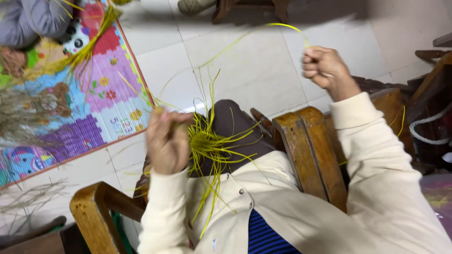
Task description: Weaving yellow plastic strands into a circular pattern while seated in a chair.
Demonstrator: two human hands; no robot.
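At far left on the tiled floor lies a colourful play mat (pixel 94 94). Beside it, the left hand (pixel 167 143) clamps its fingers on a bundle of yellow-green straw (pixel 209 143) above the lap. Further right, over the wooden armrest (pixel 306 150), the raised right hand (pixel 325 66) is fisted on a single strand (pixel 263 29) arching back toward the bundle.

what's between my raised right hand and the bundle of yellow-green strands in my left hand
In the head view, one thin strand arcs from the right hand toward the bundle in the left hand, over bare floor tiles.
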